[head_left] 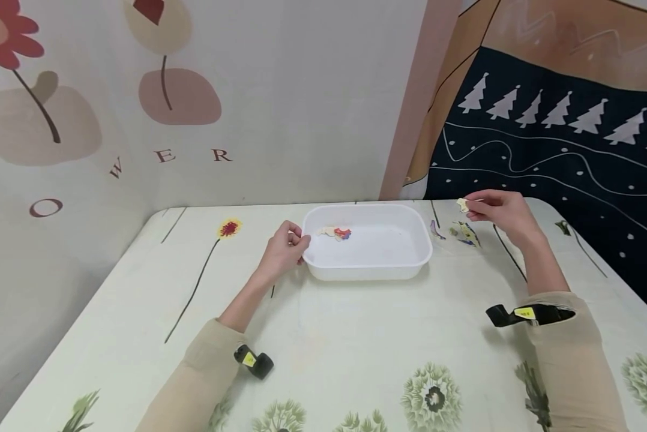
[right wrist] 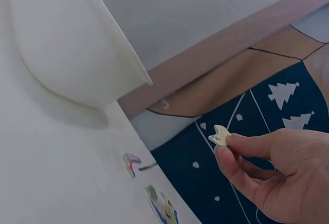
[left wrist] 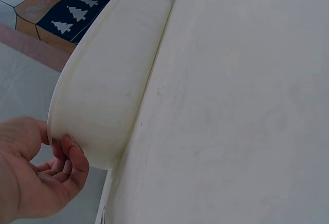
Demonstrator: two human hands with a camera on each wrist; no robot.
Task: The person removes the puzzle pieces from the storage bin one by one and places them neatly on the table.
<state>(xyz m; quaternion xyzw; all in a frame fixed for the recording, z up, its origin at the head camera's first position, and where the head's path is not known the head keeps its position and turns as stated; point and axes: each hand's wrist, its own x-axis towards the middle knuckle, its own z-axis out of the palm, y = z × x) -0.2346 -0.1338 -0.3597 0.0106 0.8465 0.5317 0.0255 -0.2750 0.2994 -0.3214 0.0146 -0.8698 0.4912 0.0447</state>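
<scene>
I'm steadying the white tub (head_left: 368, 240) with my left hand (head_left: 285, 246) curled on its left rim, so it isn't sliding. My right hand (head_left: 504, 213) is pinching a puzzle piece (head_left: 463, 205) aloft, right of the tub.

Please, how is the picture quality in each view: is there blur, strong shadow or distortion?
Head view: even soft light, faint shadow under the white tub, wide-angle bending at the table edges. Left wrist view: left hand close and slightly soft, tub wall pale, little detail. Right wrist view: right hand and small piece sharp, horizon tilted.
</scene>
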